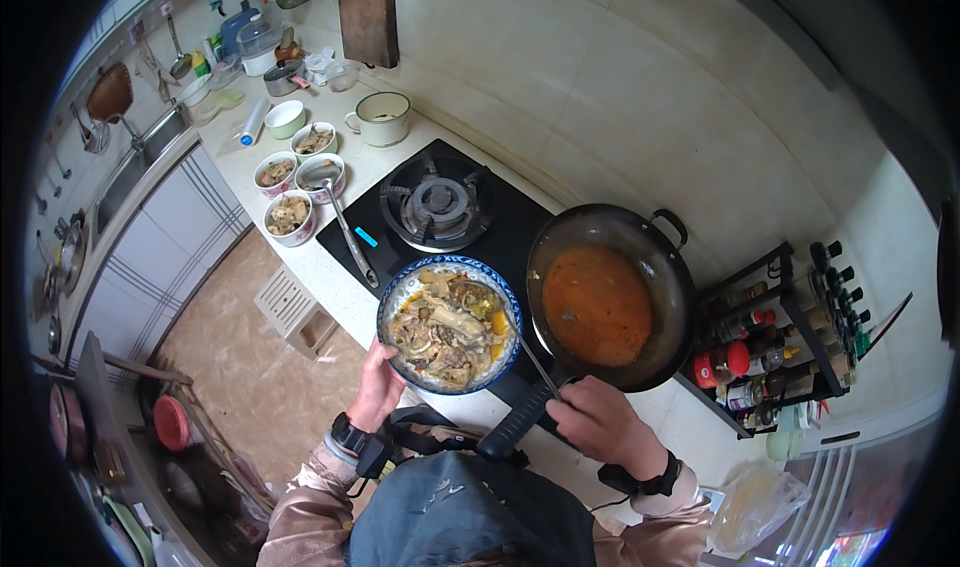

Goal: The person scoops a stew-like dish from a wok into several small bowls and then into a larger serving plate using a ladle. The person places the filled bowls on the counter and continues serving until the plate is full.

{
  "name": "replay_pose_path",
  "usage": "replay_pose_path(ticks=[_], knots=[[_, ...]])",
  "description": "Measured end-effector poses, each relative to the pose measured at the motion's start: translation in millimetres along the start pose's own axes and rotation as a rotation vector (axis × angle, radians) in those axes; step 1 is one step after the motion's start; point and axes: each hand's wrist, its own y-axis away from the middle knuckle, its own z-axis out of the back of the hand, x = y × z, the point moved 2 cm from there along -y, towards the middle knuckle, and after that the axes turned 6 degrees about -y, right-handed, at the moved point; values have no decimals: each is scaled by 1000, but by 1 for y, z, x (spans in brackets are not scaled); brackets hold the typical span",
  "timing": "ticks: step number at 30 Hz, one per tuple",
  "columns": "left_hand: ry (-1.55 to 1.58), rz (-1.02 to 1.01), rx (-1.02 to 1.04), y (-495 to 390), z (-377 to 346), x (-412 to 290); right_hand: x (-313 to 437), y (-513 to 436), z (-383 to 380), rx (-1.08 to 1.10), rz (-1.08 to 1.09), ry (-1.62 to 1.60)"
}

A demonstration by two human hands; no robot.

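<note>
My left hand [377,384] grips the lower left rim of a blue-and-white patterned bowl [450,324], which is full of cooked meat pieces with some orange broth. My right hand [600,422] holds the thin metal handle of a utensil [536,353] whose far end rests in the food at the bowl's right side; its head is hard to make out. Just to the right, a black wok [670,297] with reddish-orange broth [598,304] sits over the stove's right side. Its black handle [516,419] points down between my hands.
The left burner [439,201] carries nothing. A metal ladle [346,229] leans in one of several small bowls [289,219] on the left counter, near an enamel mug [381,119]. A rack of bottles [787,319] stands right of the wok. A plastic stool [296,304] is on the floor.
</note>
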Motion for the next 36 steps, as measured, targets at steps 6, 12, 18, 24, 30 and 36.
replay_pose_path(ticks=[6,12,18,24,30,36], knots=[[17,-29,21,-2,-3,0,15,-1,-1,-65,87,80],[5,-82,55,-7,-15,0,9,18,-4,-665,-309,-343],[11,-47,8,-9,-10,4,-42,60,32,-977,-738,-361],[13,-46,45,-8,-1,2,-91,100,36,-700,-731,237],[-19,-27,17,-5,-4,-1,-123,116,36,-498,-626,417],[-15,-54,49,-2,-8,-3,-133,117,15,-581,-725,109]])
